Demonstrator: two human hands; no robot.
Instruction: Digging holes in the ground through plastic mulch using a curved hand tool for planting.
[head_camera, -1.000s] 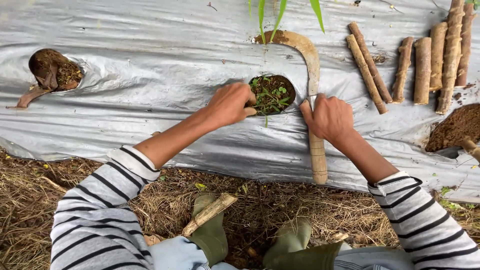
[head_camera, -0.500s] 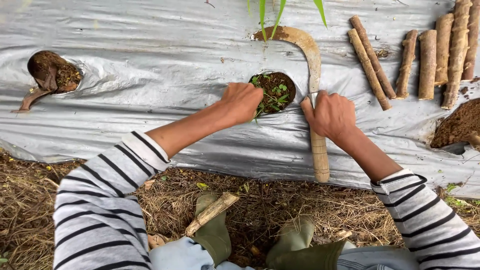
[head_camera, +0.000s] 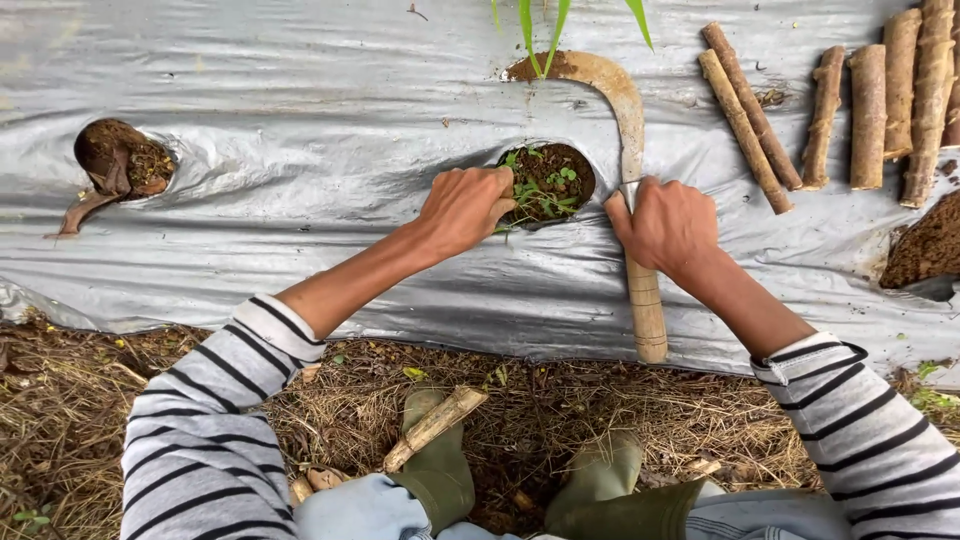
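A round hole (head_camera: 560, 165) in the silver plastic sheet (head_camera: 300, 110) shows dark soil with small green weeds (head_camera: 540, 190). My left hand (head_camera: 465, 205) is at the hole's left rim, its fingers pinched on the weeds. My right hand (head_camera: 665, 222) lies with curled fingers at the hole's right rim, on top of a sickle (head_camera: 645, 310). The sickle's wooden handle runs down from under the hand and its curved rusty blade (head_camera: 622, 100) arcs up and left. Whether the right hand grips the sickle is hidden.
Several cut brown stem pieces (head_camera: 870, 100) lie at the top right. Another soil hole (head_camera: 120, 160) is at the left and a torn one (head_camera: 925, 245) at the right edge. Green leaves (head_camera: 540, 25) hang at top. My green boots (head_camera: 440, 470) and a stem piece (head_camera: 435, 428) rest on dry straw.
My left hand has shifted slightly right onto the weeds at the hole's rim. My right hand and the sickle have stayed put.
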